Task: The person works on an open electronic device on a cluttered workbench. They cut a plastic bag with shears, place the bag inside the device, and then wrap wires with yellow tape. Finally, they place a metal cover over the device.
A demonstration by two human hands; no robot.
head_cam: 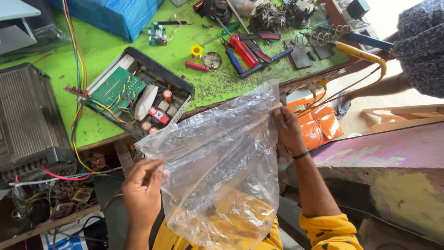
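A large clear plastic bag [217, 157] is stretched out in front of me, hanging down over my yellow-sleeved lap. My left hand [141, 187] pinches its lower left edge. My right hand [287, 127] grips the upper right edge, a dark band on its wrist. Just behind the bag on the green worktable [106, 51] lies an opened electronic unit [138, 95] with a green circuit board, coloured wires and capacitors showing.
A grey finned amplifier case [27, 115] sits at the left with loose wires below it. Red and blue pliers and screwdrivers [245, 53], a solder spool [197, 52] and a blue box [115, 16] lie farther back. Another person [416, 51] stands at the far right.
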